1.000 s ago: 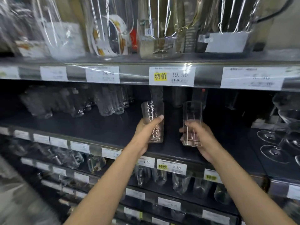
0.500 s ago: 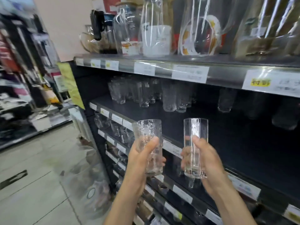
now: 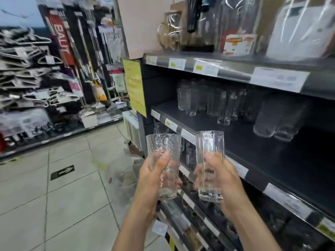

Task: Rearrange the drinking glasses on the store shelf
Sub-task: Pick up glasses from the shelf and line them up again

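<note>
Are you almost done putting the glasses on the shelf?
Not yet. A bunch of glasses already stands at the back of the shelf. Right now the left hand holds a bumpy glass and the right hand holds a smooth glass, both out in front of the shelf. Still left: setting those two down on it.

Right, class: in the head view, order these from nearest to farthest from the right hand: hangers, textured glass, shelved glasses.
1. Textured glass, just left of the right hand, in the left hand.
2. Shelved glasses, above, back on the shelf.
3. Hangers, far left across the aisle.
</note>
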`<state>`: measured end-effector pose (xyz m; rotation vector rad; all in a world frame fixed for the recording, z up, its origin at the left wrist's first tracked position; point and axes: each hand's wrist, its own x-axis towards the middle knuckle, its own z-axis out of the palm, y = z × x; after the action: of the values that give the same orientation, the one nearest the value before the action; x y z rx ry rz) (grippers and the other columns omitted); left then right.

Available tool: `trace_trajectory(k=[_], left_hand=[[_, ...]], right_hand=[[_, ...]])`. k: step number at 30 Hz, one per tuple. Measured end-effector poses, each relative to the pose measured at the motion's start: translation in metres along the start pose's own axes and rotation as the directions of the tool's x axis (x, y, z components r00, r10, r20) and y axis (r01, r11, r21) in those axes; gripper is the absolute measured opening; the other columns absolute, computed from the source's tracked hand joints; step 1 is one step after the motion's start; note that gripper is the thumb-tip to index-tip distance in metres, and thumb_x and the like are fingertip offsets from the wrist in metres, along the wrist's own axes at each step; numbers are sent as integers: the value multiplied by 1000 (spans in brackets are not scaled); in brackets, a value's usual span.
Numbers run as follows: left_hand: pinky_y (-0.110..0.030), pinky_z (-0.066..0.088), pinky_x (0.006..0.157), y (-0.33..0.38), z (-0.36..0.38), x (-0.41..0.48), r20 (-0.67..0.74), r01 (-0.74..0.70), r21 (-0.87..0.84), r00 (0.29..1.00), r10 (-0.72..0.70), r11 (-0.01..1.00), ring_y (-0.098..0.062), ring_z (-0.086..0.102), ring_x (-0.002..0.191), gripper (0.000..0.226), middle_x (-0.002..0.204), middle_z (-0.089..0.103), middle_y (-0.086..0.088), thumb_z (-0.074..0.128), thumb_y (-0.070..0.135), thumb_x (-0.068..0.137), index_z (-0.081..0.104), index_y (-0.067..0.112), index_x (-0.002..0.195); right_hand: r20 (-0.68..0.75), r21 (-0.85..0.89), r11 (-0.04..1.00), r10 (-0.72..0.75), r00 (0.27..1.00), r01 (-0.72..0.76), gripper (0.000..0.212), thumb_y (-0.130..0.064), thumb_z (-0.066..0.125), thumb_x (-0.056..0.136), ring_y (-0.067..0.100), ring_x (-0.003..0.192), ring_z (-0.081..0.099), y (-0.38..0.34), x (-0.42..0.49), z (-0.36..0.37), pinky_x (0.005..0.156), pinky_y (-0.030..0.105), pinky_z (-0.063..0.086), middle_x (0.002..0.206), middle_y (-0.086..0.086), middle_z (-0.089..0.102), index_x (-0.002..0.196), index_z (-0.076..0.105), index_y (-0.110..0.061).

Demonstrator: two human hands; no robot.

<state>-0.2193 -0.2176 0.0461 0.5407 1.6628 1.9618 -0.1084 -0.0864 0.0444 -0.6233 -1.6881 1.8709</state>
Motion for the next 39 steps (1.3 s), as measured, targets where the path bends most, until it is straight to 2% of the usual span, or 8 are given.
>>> trace_trajectory(k=[5, 10, 15, 22, 27, 32, 35, 39], left_hand=[[-39, 57, 66, -4, -45, 57, 47, 26, -33, 999, -25, 999, -29, 72, 67, 90, 100, 76, -9, 79, 69, 48, 58, 23, 123], [-42, 54, 72, -12, -78, 111, 120, 53, -67, 992, -44, 996, -31, 69, 67, 115, 114, 70, -17, 81, 76, 48, 41, 26, 143], [-34, 55, 54, -15, -89, 165, 188, 113, -112, 978, -91, 987, -31, 68, 63, 112, 110, 68, -25, 81, 78, 45, 45, 26, 139], [-50, 56, 82, -19, -71, 245, 271, 110, -93, 959, -81, 990, -34, 69, 81, 95, 114, 70, -16, 79, 73, 54, 51, 29, 133], [-44, 61, 76, -11, -43, 291, 376, 102, 4, 922, -95, 995, -30, 71, 72, 75, 100, 76, -9, 72, 62, 62, 52, 29, 127], [-46, 58, 74, -13, -9, 321, 462, 141, 43, 875, -145, 989, -27, 73, 74, 83, 99, 75, -8, 76, 71, 62, 53, 24, 126], [-41, 58, 67, -18, 10, 330, 517, 147, 90, 839, -172, 985, -23, 74, 75, 73, 96, 76, -6, 62, 70, 60, 57, 26, 117], [-59, 56, 82, -33, 30, 341, 600, 170, 141, 769, -221, 975, -39, 69, 102, 100, 116, 69, -16, 60, 92, 50, 57, 28, 126]], right_hand=[[-62, 32, 999, -26, 998, 28, 70, -84, 67, 56, 32, 110, 65, 3, 42, 43, 100, 62, 44, 113, 0, 72, 111, 67, -41], [-103, 81, 997, -4, 995, 12, 43, -62, 69, 74, 27, 66, 70, 10, 78, 64, 60, 37, 55, 89, 8, 75, 107, 69, -34], [-197, 91, 996, -1, 980, 19, 36, -60, 69, 71, 30, 70, 70, 14, 114, 71, 69, 44, 57, 92, 12, 74, 95, 73, -32], [-322, 68, 997, -24, 946, 48, 43, -66, 71, 68, 32, 81, 71, 26, 172, 61, 81, 53, 57, 94, 13, 75, 98, 73, -35], [-402, 75, 997, 7, 916, 25, 19, -52, 70, 73, 14, 71, 73, 27, 203, 54, 61, 28, 57, 89, 10, 75, 87, 74, -39], [-525, 73, 997, 28, 851, 13, 63, -83, 70, 56, 18, 111, 65, 33, 214, 42, 94, 52, 51, 121, -3, 67, 110, 68, -50], [-604, 47, 998, 6, 797, 28, 49, -67, 74, 68, 7, 84, 72, 29, 207, 32, 81, 37, 51, 96, -3, 76, 103, 71, -33], [-745, 26, 999, 5, 668, 22, 54, -70, 66, 67, 30, 88, 72, 29, 191, 28, 98, 52, 48, 94, 8, 76, 93, 70, -23]])
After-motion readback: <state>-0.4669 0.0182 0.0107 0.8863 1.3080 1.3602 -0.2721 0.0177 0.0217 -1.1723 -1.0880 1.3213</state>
